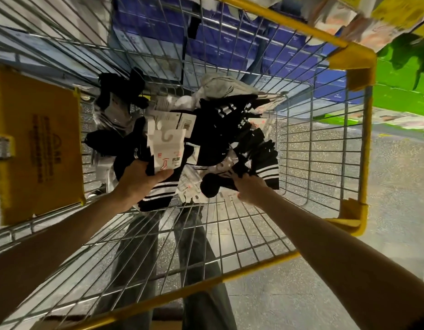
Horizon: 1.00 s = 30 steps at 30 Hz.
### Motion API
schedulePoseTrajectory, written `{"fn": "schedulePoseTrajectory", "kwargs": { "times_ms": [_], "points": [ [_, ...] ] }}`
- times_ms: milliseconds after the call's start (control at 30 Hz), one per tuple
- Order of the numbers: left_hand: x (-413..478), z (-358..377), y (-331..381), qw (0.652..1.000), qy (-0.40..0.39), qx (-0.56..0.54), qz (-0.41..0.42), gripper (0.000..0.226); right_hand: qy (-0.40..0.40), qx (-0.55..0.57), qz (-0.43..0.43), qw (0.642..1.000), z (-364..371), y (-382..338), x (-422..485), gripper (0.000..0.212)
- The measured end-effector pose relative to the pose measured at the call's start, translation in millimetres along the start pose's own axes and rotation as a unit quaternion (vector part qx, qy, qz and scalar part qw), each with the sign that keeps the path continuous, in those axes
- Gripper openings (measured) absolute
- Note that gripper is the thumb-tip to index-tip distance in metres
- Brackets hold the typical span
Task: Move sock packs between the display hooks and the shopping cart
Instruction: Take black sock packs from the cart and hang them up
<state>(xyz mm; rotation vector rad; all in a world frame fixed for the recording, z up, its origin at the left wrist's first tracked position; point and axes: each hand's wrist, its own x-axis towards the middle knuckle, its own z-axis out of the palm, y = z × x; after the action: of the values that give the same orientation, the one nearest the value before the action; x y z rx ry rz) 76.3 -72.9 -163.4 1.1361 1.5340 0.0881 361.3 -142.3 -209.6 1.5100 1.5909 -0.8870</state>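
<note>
Left hand [142, 181], lower centre, clamped round a white-carded sock pack [167, 151]. Right hand [251, 190] beside it, fingers buried in a black striped pack [265, 154], grip impossible to tell. Lift straight up, card first, clear of the pile [218, 120] in the shopping cart [366, 144] beyond.

A white sock-pack card [167, 151] read "抗菌". Print on the yellow panel [39, 144] at the left was too blurred to read.

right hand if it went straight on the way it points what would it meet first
The right hand touches the black sock pile in the cart; going on, it would likely press into that first, depth unclear.
</note>
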Motion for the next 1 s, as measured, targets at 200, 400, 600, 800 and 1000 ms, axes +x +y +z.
{"fn": "schedulePoseTrajectory", "kwargs": {
  "times_ms": [200,400,600,800,1000],
  "points": [
    [2,0,5,1.000,0.000,-0.008,-0.016,0.041,-0.076,0.422,-0.020,0.903,-59,-4,-16,0.036],
    [0,-14,9,0.997,0.022,-0.068,-0.034,0.044,-0.130,0.850,-0.066,0.506,-119,-10,-56,0.030],
    [-10,-17,24,0.984,0.043,-0.173,-0.026,0.036,-0.151,0.926,-0.102,0.330,-111,-43,-55,0.027],
    [-17,-15,35,0.971,0.090,-0.219,0.002,0.025,-0.083,0.913,-0.033,0.398,-105,-85,-59,0.037],
    [-22,-15,26,0.970,0.095,-0.223,-0.008,0.022,0.055,0.826,-0.048,0.559,-108,-97,-66,0.028]
  ]
}}
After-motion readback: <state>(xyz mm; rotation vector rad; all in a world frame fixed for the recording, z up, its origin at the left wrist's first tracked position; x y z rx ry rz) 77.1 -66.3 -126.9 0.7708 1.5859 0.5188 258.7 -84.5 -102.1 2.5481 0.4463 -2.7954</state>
